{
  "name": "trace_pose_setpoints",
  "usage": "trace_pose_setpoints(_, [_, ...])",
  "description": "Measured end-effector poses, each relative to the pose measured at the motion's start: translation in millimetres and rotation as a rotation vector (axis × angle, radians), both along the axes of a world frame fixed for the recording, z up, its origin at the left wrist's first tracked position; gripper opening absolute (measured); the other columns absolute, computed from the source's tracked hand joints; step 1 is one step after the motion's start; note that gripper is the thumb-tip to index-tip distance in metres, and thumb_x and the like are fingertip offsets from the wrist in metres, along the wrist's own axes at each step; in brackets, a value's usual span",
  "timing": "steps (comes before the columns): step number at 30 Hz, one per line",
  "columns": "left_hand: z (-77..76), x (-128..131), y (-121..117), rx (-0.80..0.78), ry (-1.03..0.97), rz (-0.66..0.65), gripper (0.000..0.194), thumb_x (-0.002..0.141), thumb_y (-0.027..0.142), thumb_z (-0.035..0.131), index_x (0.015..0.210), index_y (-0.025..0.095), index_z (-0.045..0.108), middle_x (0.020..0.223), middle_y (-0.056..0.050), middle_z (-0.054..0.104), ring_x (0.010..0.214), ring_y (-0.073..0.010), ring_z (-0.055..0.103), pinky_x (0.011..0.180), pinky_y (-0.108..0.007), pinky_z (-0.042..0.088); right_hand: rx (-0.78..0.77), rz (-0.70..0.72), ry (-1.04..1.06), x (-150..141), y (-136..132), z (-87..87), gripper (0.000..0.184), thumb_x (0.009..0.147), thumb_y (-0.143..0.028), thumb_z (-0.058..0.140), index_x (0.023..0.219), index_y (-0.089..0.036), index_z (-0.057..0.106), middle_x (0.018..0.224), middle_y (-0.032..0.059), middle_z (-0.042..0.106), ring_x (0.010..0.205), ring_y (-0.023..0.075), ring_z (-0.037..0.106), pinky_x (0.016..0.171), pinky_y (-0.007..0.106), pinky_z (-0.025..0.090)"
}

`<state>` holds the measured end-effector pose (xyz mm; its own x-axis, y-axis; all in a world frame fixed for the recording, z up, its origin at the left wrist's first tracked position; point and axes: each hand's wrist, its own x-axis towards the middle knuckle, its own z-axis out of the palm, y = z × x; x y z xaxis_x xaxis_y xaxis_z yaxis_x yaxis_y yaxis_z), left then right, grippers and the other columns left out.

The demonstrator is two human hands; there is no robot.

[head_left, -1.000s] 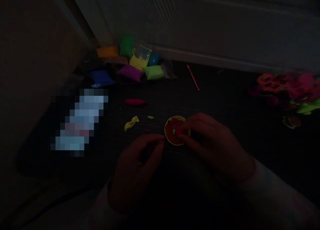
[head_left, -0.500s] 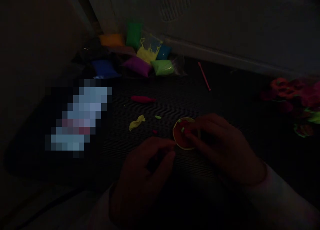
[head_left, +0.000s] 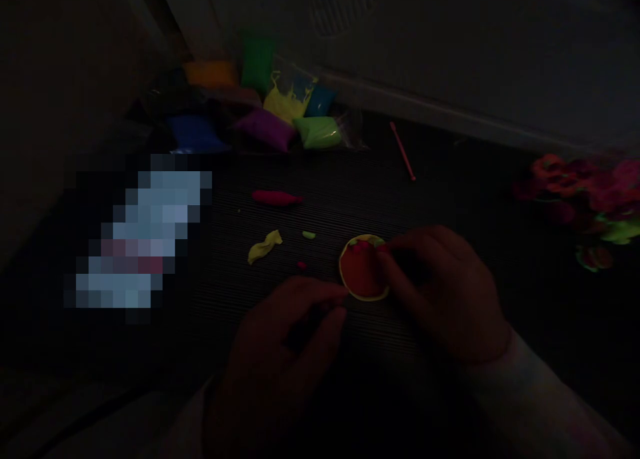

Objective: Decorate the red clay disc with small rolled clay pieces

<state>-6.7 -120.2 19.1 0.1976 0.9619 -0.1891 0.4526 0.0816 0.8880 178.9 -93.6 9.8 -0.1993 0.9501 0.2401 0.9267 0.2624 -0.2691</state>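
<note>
The scene is very dark. A small round clay disc [head_left: 363, 271], red with a yellow rim and green bits near its top, lies on a dark ribbed mat [head_left: 450, 199]. My right hand [head_left: 440, 292] rests at the disc's right edge, its fingertips pinched at the upper right rim. My left hand [head_left: 280, 339] lies just left of and below the disc, fingers curled, a fingertip near the rim. I cannot make out anything inside it.
Scraps of clay lie left of the disc: a yellow piece [head_left: 264, 246], a green bit [head_left: 309, 234], a red roll [head_left: 277, 197]. Several coloured clay bags [head_left: 280, 116] sit at the back, a pink stick [head_left: 402, 150] beside them. Bright clay shapes [head_left: 585, 199] are at the right.
My right fingers have shifted from the disc's middle to its upper right rim, so more of the red face shows. The camera view has drifted slightly.
</note>
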Motion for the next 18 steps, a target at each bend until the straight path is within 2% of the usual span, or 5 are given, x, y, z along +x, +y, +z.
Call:
trace_pose_setpoints(12, [-0.4,0.7,-0.3,0.012,0.001,-0.002,0.014,0.076,0.022,0.052,0.085,0.030,0.059,0.082,0.007,0.064,0.072,-0.0095,0.060,0.067,-0.018,0.046,0.086,0.062,-0.117,-2.4,1.8,-3.2,0.016,0.077,-0.032,0.051,0.077,-0.018,0.058,0.076,0.0055,0.059,0.072,0.0184,0.053,0.064,0.033,0.040])
trace_pose_setpoints(18, [-0.5,-0.4,-0.3,0.011,0.022,0.009,0.014,0.075,0.022,0.053,0.084,0.030,0.060,0.082,0.006,0.065,0.073,-0.0108,0.060,0.070,-0.021,0.046,0.003,0.036,-0.045,-0.7,0.3,-1.7,0.023,0.074,-0.041,0.054,0.081,-0.019,0.056,0.077,0.0049,0.058,0.073,0.0193,0.053,0.064,0.034,0.041])
